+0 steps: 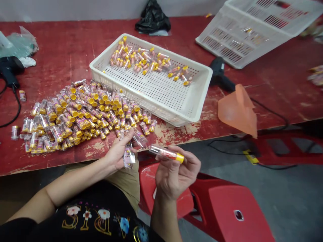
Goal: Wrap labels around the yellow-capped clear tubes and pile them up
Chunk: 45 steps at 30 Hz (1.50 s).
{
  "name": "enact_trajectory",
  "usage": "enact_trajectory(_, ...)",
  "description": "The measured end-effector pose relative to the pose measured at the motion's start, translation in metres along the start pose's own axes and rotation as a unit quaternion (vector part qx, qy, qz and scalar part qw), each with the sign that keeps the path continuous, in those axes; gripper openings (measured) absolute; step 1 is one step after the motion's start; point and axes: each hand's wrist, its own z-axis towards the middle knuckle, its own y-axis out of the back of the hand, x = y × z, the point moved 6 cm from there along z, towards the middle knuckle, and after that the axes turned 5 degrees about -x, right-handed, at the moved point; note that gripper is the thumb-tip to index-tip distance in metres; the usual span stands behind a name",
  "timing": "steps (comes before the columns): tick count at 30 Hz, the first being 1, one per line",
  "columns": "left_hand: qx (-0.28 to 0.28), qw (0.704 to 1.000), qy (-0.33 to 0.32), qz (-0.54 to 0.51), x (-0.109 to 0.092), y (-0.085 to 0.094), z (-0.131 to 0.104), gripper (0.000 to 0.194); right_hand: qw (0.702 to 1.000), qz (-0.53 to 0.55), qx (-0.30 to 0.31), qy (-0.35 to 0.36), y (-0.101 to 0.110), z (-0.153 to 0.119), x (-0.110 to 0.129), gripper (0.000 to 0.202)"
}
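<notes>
My right hand holds a clear tube with a yellow cap between thumb and fingers, just past the table edge. The tube lies nearly level, its cap toward the palm. At the front edge of the red table, my left hand is closed around clear plastic wrappers; its fingers are partly hidden. Beside it spreads a large pile of wrapped, yellow-capped tubes. Behind the pile stands a white perforated tray with many yellow-capped tubes along its far side.
A black heat gun lies at the left, another right of the tray. An orange scoop overhangs the table edge. A white crate stands tilted behind. Red stools are below right. A black bag sits at the back.
</notes>
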Motion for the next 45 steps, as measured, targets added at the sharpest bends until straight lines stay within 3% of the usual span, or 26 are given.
enact_trajectory(4,0.012,1.0,-0.011,-0.01,-0.002,-0.001,0.001,0.022,0.999,0.002,0.033,-0.016,-0.001,-0.001,-0.003,0.023)
enact_trajectory(11,0.01,0.999,-0.019,0.038,0.0,-0.001,-0.004,0.022,0.99,-0.106,0.065,0.067,-0.005,-0.006,0.003,0.024)
enact_trajectory(16,0.018,0.997,-0.036,0.067,0.0,-0.001,-0.004,0.022,0.987,-0.09,0.134,0.023,-0.002,-0.015,0.003,0.018)
enact_trajectory(20,0.012,0.994,-0.063,0.091,-0.002,0.002,-0.003,0.025,0.989,-0.068,0.133,0.001,0.001,-0.019,0.001,0.025)
enact_trajectory(23,0.035,0.99,-0.095,0.095,-0.004,0.0,-0.003,0.028,0.99,-0.076,0.116,0.004,0.004,-0.018,-0.001,0.025)
enact_trajectory(27,0.07,0.984,-0.113,0.115,-0.003,-0.001,-0.002,0.043,0.984,-0.112,0.138,0.007,0.005,-0.016,-0.005,0.022)
enact_trajectory(31,0.108,0.972,-0.148,0.147,-0.003,-0.006,-0.007,0.047,0.971,-0.163,0.173,-0.007,-0.001,-0.017,-0.01,0.038)
enact_trajectory(33,0.115,0.965,-0.168,0.167,-0.005,-0.01,-0.013,0.05,0.97,-0.177,0.165,0.001,-0.005,-0.016,-0.01,0.038)
enact_trajectory(39,0.113,0.959,-0.182,0.188,-0.002,-0.015,-0.021,0.057,0.982,-0.183,0.045,0.024,-0.004,-0.008,-0.007,0.022)
enact_trajectory(45,0.128,0.945,-0.199,0.224,0.005,-0.014,-0.017,0.06,0.984,-0.17,-0.003,0.045,0.002,-0.006,-0.006,0.021)
